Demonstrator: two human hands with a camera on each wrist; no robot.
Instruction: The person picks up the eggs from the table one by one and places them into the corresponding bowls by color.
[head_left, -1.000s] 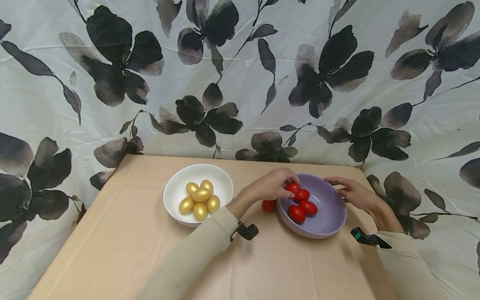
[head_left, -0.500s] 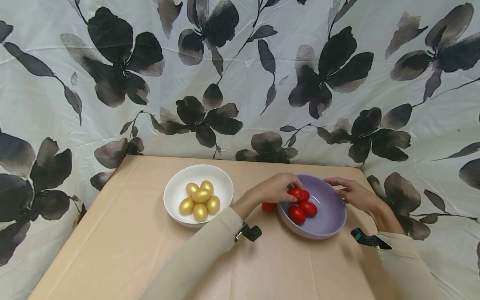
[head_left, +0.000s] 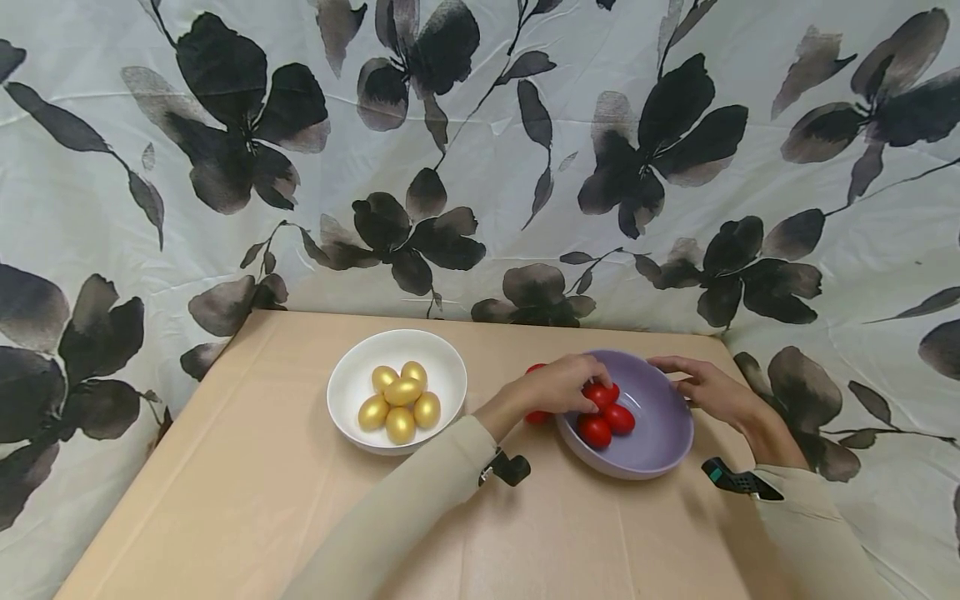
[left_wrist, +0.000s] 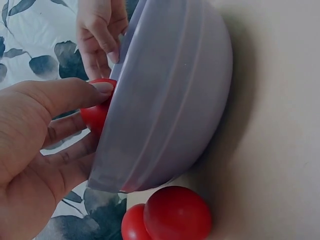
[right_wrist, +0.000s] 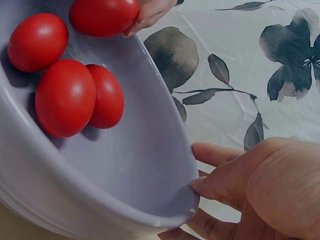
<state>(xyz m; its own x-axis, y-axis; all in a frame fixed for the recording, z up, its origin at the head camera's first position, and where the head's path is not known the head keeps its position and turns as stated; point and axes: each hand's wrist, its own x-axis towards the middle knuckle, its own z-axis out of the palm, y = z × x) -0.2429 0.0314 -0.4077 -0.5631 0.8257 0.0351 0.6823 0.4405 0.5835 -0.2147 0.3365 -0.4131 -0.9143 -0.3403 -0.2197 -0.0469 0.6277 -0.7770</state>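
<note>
My left hand (head_left: 566, 383) pinches a red egg (left_wrist: 95, 114) between thumb and fingers, just inside the left rim of a purple bowl (head_left: 660, 425). In the right wrist view three more red eggs lie in that bowl, one large egg (right_wrist: 65, 98) nearest the camera. My right hand (head_left: 716, 387) holds the bowl's right rim, the thumb (right_wrist: 202, 186) at its edge and the other fingers around the outside. Beside the bowl's left wall, a red egg (left_wrist: 177, 214) rests on the table, another (left_wrist: 134, 224) partly hidden behind it.
A white bowl (head_left: 347, 417) with several gold eggs (head_left: 400, 424) stands on the table (head_left: 225, 500), left of my left forearm. A floral cloth (head_left: 525, 167) hangs behind the table's far edge.
My left hand has moved a little right and down, bringing the held red egg farther into the purple bowl, close to the others. The right hand stays on the rim.
</note>
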